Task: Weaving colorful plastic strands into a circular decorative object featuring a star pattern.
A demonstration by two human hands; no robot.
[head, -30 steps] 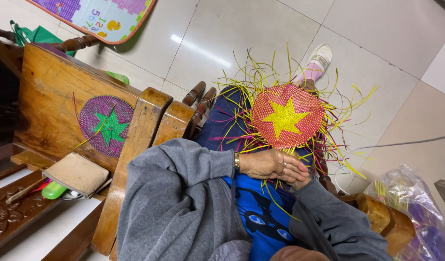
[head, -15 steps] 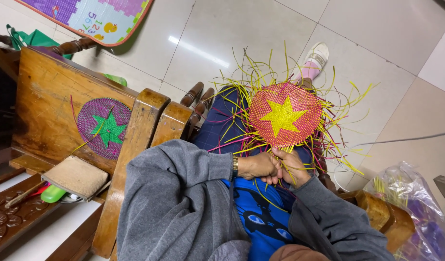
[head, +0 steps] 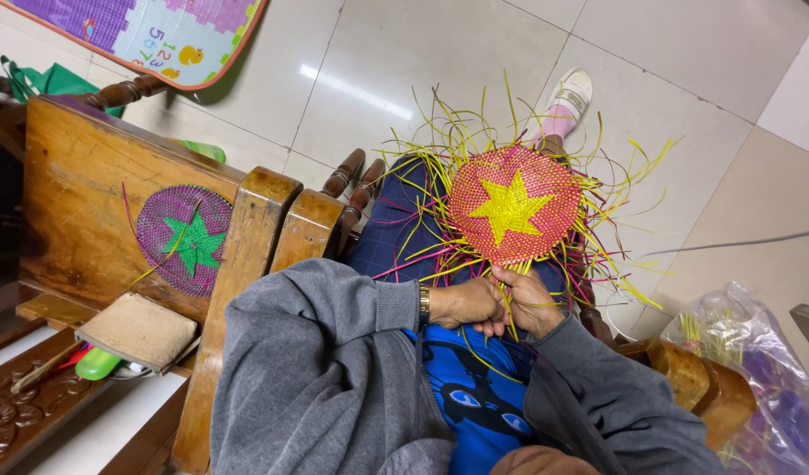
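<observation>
Left hand (head: 468, 303) and right hand (head: 529, 301) grip the loose strips under the red woven disc (head: 513, 206). A purple woven disc (head: 185, 238) leans on the wooden bench (head: 79, 176).

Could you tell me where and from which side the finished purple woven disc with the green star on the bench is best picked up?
Probably by its upper rim, coming from above. The purple disc stands nearly upright, leaning against the wooden bench back, so its top edge is free while its back lies against wood. Both the left hand and right hand are busy with the red disc.
</observation>
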